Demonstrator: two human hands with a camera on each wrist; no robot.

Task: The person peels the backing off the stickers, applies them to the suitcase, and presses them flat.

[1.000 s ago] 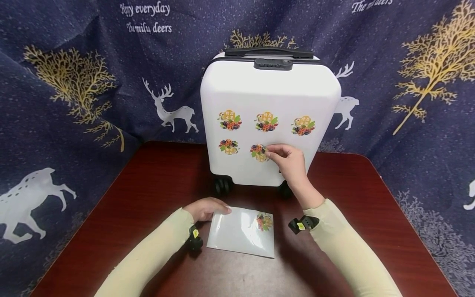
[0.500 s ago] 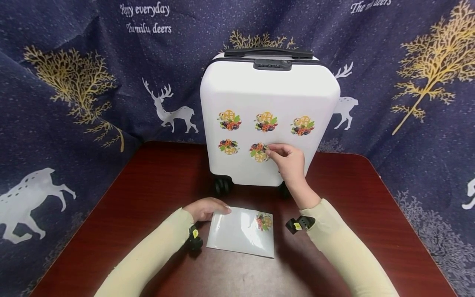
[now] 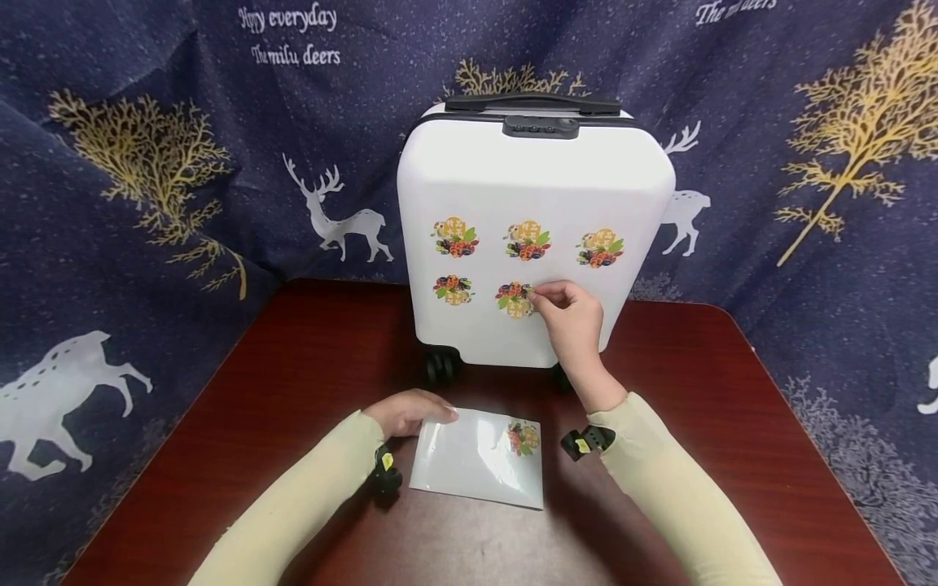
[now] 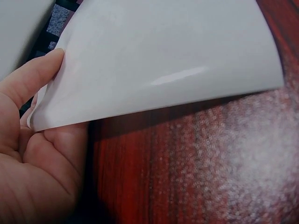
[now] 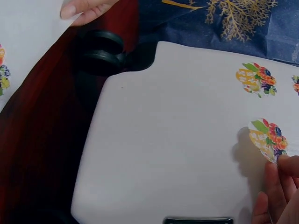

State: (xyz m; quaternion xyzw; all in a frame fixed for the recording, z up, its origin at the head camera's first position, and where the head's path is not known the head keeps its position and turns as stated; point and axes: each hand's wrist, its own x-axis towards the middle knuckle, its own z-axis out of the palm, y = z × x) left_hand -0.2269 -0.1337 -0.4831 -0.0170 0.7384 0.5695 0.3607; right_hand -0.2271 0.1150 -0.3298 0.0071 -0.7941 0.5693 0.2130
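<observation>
A white hard-shell suitcase (image 3: 469, 338) stands upright on the table. My right hand (image 3: 575, 325) pinches the right edge of a fruit sticker (image 3: 511, 299) between thumb and fingertips, in front of the suitcase's lower middle. In the right wrist view this sticker (image 5: 267, 138) casts a shadow on the white shell. Three similar stickers form a row above, and another sticker (image 3: 453, 290) sits to the left. My left hand (image 3: 412, 413) holds the upper left corner of a glossy white sticker sheet (image 3: 469, 468), thumb on top and fingers beneath. One sticker (image 3: 522, 437) shows at the sheet's upper right.
The suitcase has a black top handle (image 3: 531, 104), a combination lock (image 3: 541, 127) and black wheels (image 3: 440, 366). Behind the dark red table (image 3: 330, 342) hangs a blue cloth (image 3: 242, 122) printed with deer and trees. Each wrist wears a black strap.
The right forearm has shifted slightly left, while the pinched sticker stays at nearly the same spot before the suitcase. My left hand and the sheet have stayed in place.
</observation>
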